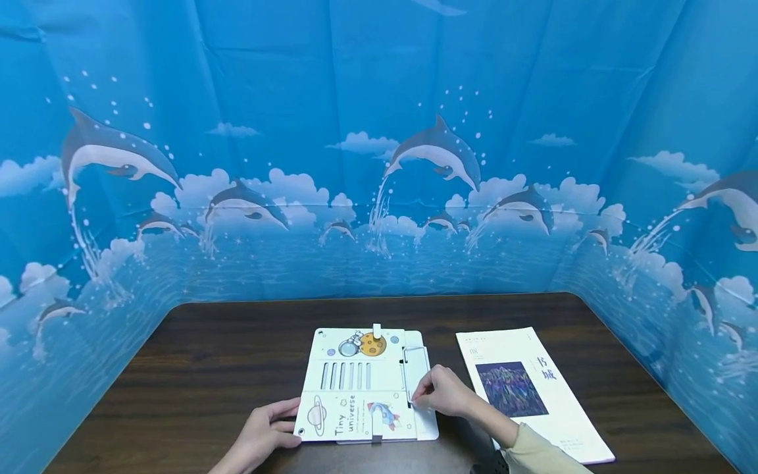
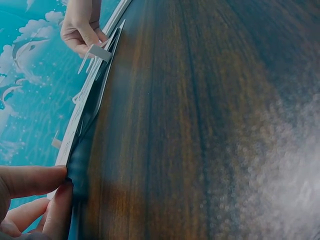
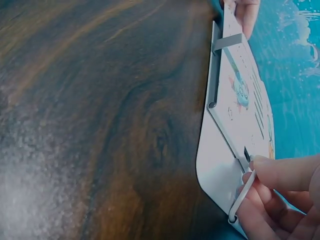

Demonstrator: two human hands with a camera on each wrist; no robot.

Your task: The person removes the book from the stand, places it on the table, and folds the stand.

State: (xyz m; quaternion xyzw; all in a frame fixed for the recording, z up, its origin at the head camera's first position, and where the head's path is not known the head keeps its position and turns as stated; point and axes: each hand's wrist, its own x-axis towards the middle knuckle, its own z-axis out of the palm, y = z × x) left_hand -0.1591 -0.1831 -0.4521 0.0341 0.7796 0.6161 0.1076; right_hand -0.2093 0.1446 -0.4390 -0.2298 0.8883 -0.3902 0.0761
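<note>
A white folding book stand (image 1: 349, 378) with a cartoon space print and the words "Tiny universe" lies on the table. My left hand (image 1: 260, 428) pinches its near left corner; in the left wrist view, the thumb and a finger (image 2: 37, 181) meet at the board's edge. At the stand's right side, my right hand (image 1: 444, 394) pinches a thin white wire support (image 3: 242, 196) between thumb and fingers. This wire is tilted up from the white back plate (image 3: 215, 167). A grey clip (image 3: 229, 43) sits on the near edge, and a white clip (image 1: 376, 331) on the far edge.
To the right, a white book (image 1: 568, 408) with a dark picture on its cover lies under my right forearm. The dark wood table (image 1: 237, 355) has rounded far corners. Behind it hangs a blue dolphin-print curtain (image 1: 331, 164).
</note>
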